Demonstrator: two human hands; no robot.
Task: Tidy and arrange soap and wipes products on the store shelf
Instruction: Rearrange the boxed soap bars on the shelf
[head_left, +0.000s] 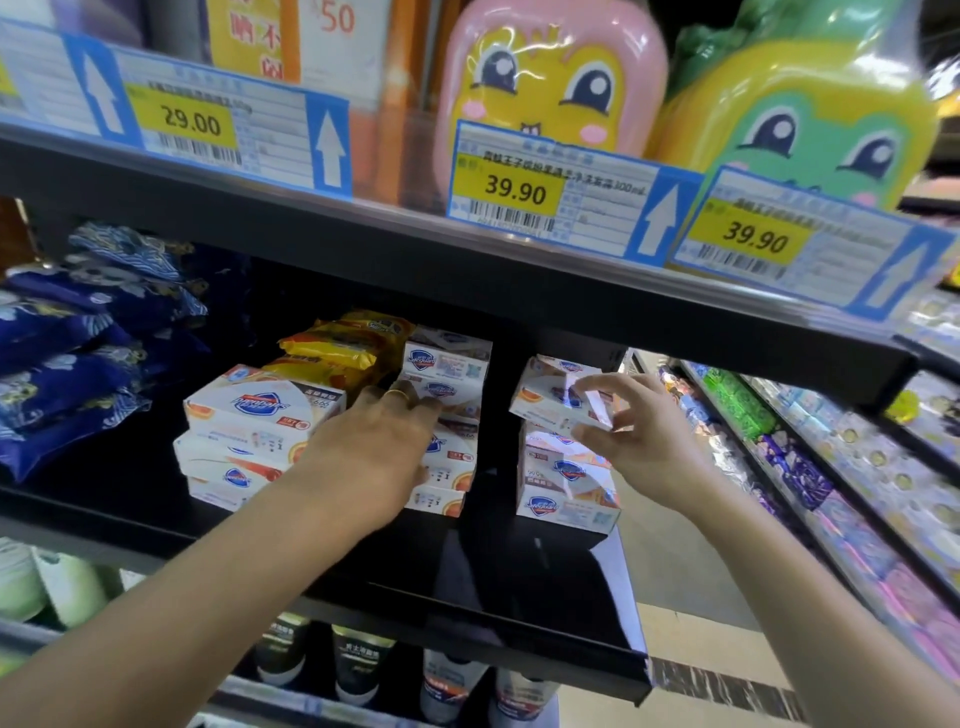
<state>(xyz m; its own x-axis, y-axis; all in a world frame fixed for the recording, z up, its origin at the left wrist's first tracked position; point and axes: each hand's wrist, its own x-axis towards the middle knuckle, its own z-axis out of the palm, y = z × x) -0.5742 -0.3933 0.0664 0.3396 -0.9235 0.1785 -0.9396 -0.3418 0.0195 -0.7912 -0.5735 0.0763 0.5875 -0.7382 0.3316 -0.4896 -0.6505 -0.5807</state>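
A black shelf is seen bearing three stacks of white soap boxes, yellow packs far behind them, and blue packs piled at the left.

The shelf board at lower centre looks like smooth black metal or laminate, glossy enough to mirror light. The soap boxes at centre are white printed cardboard with a slight sheen. Behind them the yellow wipes packs are crinkled, shiny plastic film, as are the dark blue packs at left. At upper right, the pink bottle and green bottle are smooth, glossy moulded plastic. The price tags are matt paper behind clear plastic strips.
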